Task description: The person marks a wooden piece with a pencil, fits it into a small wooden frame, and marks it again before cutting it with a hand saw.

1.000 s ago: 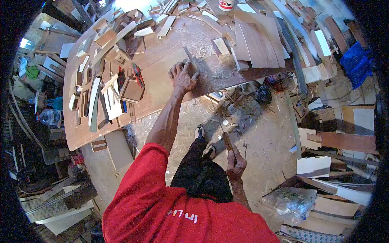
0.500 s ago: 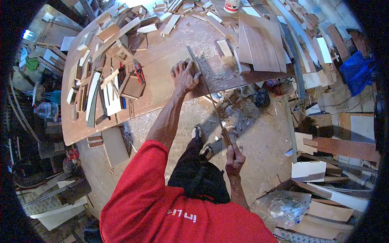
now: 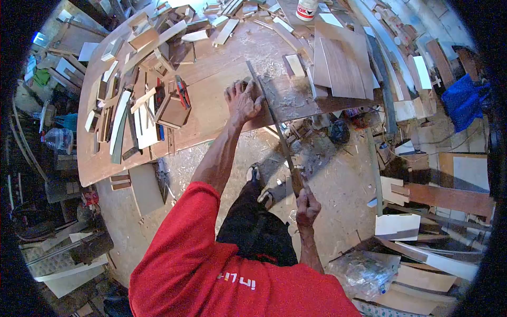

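My right hand (image 3: 307,207) is closed around the handle of a handsaw (image 3: 283,142), below the table's front edge. The long narrow blade reaches up and away onto the tabletop, along the right side of a flat wooden board (image 3: 211,100). On that board lies my left hand (image 3: 243,100), palm down with its fingers apart, just left of the blade. It holds the board down and grips nothing. The blade's teeth and the cut line cannot be made out. Pale shavings (image 3: 274,66) are scattered to the right of the blade.
Red-handled pliers (image 3: 182,92), small wooden boxes (image 3: 173,110) and wood strips (image 3: 121,127) crowd the table's left. At right lie a pale block (image 3: 294,64) and thin wood panels (image 3: 343,63); a white bottle (image 3: 306,9) stands behind. Offcuts (image 3: 438,195) pile up beside the floor.
The view has shifted slightly. The saw blade is tilted a little and shows more of its side. Both hands stay nearly in place, the left still flat on the board.
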Available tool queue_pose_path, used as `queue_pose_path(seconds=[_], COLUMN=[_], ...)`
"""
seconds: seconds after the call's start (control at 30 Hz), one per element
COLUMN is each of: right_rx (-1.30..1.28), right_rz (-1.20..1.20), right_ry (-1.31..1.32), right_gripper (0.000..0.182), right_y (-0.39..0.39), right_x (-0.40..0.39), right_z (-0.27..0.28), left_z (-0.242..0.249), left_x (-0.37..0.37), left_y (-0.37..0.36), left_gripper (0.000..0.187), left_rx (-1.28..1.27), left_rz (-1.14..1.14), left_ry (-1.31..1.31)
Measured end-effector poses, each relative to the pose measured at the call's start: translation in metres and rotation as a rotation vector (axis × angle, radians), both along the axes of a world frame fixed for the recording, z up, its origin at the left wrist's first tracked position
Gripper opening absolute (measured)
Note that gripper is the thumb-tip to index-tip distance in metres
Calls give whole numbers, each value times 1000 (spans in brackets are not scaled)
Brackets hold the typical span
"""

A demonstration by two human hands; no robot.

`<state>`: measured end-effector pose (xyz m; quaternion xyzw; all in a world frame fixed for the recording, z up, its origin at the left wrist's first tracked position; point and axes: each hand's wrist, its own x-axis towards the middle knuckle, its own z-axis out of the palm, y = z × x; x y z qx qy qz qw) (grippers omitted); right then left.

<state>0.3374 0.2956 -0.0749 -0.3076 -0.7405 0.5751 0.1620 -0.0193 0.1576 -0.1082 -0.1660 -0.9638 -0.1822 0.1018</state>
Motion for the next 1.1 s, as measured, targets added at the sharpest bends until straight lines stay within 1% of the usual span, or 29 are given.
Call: queue_pose_path(seconds=[0.07, 0.1, 0.27, 0.33, 0.37, 0.47, 0.5, 0.53, 0.6, 0.67, 0.73, 0.77, 0.87, 0.9, 0.93, 0.97, 1.0, 1.03, 1.07, 1.1], right_rx=[-118, -54, -40, -126, 0, -15, 91, 91, 7, 62, -11, 109, 75, 17, 19, 102, 186, 60, 59, 109], right_rz=[38, 36, 29, 28, 74, 52, 79, 79, 95, 110, 24, 61, 123, 127, 127, 113, 102, 93, 94, 107], right_ry=[-83, -74, -18, -60, -48, -36, -78, -81, -34, -20, -10, -25, -57, -131, -126, -25, 80, -15, -20, -39], right_gripper=[30, 29, 30, 31, 33, 33, 33, 33, 34, 35, 34, 34, 35, 36, 36, 36, 36, 36, 36, 36], right_y=[0, -1, -4, -2, -2, -9, -7, -7, -6, -9, -15, -9, -3, 0, -2, -4, -6, -6, -8, -7], right_x=[-19, -16, -4, -20, -19, -2, -7, -12, -28, -14, -3, -2, -32, -27, -18, -4, -4, -3, -10, -23], right_z=[12, 8, -3, -2, 5, 9, 9, 8, 8, -3, 4, 5, 10, -4, -10, -14, -6, 3, 6, 7], left_z=[2, 0, -4, 5, 7, 4, 3, 2, 2, 6, 5, 3, 6, 2, 0, -3, -3, -4, -5, 1], left_x=[0, -1, -2, 0, -1, -3, -2, 0, 3, -2, 0, 1, 1, 1, -1, 0, -2, -2, -2, -3], left_y=[-1, -1, -1, -1, 0, 0, -1, 0, 0, 1, 0, -3, 0, -1, -1, 0, 0, -1, -2, -1], left_gripper=[67, 67, 66, 66, 66, 66, 66, 67, 67, 67, 67, 67, 66, 67, 67, 67, 66, 66, 66, 67], left_rx=[31, 23, -27, 32, 31, 7, 2, -4, 8, 22, 3, 2, 48, 37, 29, 32, -10, -54, -54, -2], left_rz=[-14, -11, -19, -25, -28, 7, 4, -6, -17, -22, -20, -15, -46, -28, -9, -6, 0, 6, 7, -16], left_ry=[-22, -16, 27, -4, 1, -42, -23, -4, -16, -13, -19, -25, -55, -10, 34, 32, 57, 78, 73, 37])
